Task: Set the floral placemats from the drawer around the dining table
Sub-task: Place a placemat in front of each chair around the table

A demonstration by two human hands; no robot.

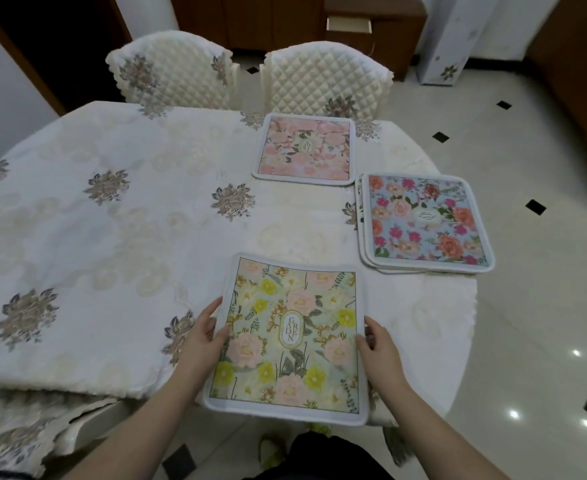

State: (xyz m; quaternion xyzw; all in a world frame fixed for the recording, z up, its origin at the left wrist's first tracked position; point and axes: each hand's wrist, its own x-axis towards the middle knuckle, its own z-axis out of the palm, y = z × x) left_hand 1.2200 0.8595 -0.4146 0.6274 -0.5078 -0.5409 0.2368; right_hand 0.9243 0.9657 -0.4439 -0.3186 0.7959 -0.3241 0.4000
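Observation:
A green-and-yellow floral placemat [290,337] lies at the near edge of the dining table [112,220], its near end overhanging slightly. My left hand [202,336] grips its left edge and my right hand [380,344] grips its right edge. A pink floral placemat [305,150] lies flat at the far side, in front of a chair. At the table's right end sits a small stack of placemats, its top one blue [427,223] with red and pink flowers.
Two quilted cream chairs [172,76] [326,77] stand at the far side. A wooden cabinet with an open drawer [349,24] is behind them. Another covered chair [25,427] is at my near left. Tiled floor [527,306] lies to the right.

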